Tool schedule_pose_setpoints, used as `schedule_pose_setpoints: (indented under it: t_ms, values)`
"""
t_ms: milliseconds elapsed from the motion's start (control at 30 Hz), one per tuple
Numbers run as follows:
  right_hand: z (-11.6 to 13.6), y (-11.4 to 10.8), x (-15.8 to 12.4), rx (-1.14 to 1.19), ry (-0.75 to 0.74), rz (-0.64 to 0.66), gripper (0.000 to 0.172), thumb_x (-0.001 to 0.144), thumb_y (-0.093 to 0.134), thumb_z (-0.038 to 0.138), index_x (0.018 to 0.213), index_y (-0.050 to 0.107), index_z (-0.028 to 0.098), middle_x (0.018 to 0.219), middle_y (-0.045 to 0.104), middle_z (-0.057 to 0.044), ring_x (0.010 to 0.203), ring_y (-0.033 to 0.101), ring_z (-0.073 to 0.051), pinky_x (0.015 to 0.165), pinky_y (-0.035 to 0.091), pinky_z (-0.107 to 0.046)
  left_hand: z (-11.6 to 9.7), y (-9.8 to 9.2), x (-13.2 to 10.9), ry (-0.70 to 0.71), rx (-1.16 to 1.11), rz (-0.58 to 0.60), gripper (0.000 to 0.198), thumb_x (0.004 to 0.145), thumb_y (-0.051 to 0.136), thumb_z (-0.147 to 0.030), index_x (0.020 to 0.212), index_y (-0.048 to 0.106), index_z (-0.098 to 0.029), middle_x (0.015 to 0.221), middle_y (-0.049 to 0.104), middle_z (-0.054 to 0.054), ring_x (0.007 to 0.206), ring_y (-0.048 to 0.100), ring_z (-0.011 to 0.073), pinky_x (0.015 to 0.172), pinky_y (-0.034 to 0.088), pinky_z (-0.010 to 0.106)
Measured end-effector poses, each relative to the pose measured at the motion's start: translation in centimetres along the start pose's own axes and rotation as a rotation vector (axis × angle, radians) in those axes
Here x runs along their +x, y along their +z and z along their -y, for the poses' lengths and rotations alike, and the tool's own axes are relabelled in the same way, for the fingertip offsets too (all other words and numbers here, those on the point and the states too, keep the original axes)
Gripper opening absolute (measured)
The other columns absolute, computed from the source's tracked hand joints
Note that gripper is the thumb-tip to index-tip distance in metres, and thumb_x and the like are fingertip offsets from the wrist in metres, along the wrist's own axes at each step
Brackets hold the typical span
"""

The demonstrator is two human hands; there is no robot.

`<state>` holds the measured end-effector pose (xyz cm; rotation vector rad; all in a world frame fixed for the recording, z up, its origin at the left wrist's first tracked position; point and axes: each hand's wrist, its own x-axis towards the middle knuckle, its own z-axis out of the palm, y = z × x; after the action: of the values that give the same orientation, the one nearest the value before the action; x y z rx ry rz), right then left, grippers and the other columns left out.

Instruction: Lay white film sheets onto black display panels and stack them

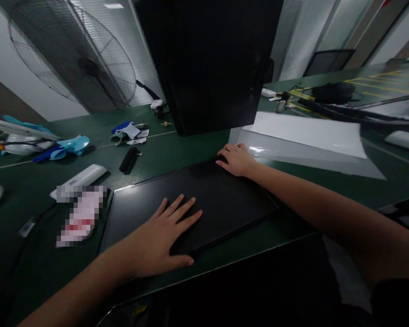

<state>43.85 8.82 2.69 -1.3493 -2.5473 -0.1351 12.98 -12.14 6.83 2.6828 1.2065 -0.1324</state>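
A flat black panel (221, 200) lies on the dark green table (163, 150) in front of me. My left hand (160, 238) rests flat on its near left part, fingers spread and open. My right hand (236, 159) sits at the panel's far edge, fingers curled down over that edge, so it grips or presses the panel there. A tall black box (211, 63) stands just behind the panel.
White sheets (310, 134) lie to the right. On the left are a white bar-shaped device (80, 179), a small black object (128, 160), blue and white items (70, 146) and a blurred patch (82, 215). A large fan (78, 54) stands at the back left.
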Motion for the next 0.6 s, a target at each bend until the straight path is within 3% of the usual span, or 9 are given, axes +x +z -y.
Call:
schedule_pose_setpoints:
  t_ms: [100, 267, 400, 500, 600]
  values:
    - [-0.8, -0.1, 0.0, -0.055, 0.000, 0.002, 0.054, 0.106, 0.046, 0.057, 0.129, 0.071, 0.015, 0.125, 0.067, -0.016, 0.116, 0.061, -0.034, 0.101, 0.040, -0.048, -2.4, 1.6, 0.3, -0.038, 0.060, -0.029, 0.085, 0.098, 0.059, -0.065, 0.170, 0.021, -0.042, 0.179, 0.018, 0.009, 0.162, 0.020, 0.0470, 0.123, 0.025, 0.077]
    - [-2.3, 0.1, -0.1, -0.028, 0.012, -0.030, 0.051, 0.106, 0.044, 0.050, 0.126, 0.073, 0.013, 0.123, 0.070, -0.016, 0.114, 0.062, -0.032, 0.096, 0.044, -0.046, -2.6, 3.6, 0.6, -0.060, 0.143, -0.095, 0.077, 0.103, 0.052, -0.058, 0.171, 0.017, -0.043, 0.179, 0.019, 0.006, 0.160, 0.023, 0.0498, 0.120, 0.030, 0.080]
    - [-3.5, 0.3, -0.2, 0.107, 0.074, -0.076, 0.045, 0.104, 0.047, 0.045, 0.124, 0.074, 0.013, 0.122, 0.072, -0.013, 0.113, 0.062, -0.030, 0.099, 0.043, -0.045, -1.7, 5.2, 0.4, -0.129, 0.219, -0.154, 0.074, 0.105, 0.047, -0.053, 0.171, 0.015, -0.044, 0.179, 0.019, 0.003, 0.161, 0.021, 0.0501, 0.118, 0.030, 0.083]
    - [-4.3, 0.5, -0.4, 0.160, 0.152, -0.109, 0.040, 0.101, 0.050, 0.041, 0.120, 0.075, 0.015, 0.119, 0.073, -0.012, 0.113, 0.061, -0.030, 0.099, 0.042, -0.045, -0.1, 6.2, 0.0, -0.265, 0.237, -0.192, 0.071, 0.107, 0.042, -0.048, 0.171, 0.013, -0.044, 0.179, 0.021, 0.002, 0.161, 0.022, 0.0479, 0.118, 0.033, 0.081]
    - [-4.6, 0.5, -0.6, 0.131, 0.188, -0.115, 0.039, 0.099, 0.052, 0.039, 0.118, 0.075, 0.015, 0.116, 0.073, -0.013, 0.111, 0.061, -0.031, 0.098, 0.043, -0.046, 1.6, 6.4, -0.2, -0.311, 0.222, -0.186, 0.068, 0.108, 0.038, -0.046, 0.171, 0.013, -0.044, 0.179, 0.021, 0.000, 0.162, 0.022, 0.0463, 0.119, 0.034, 0.079]
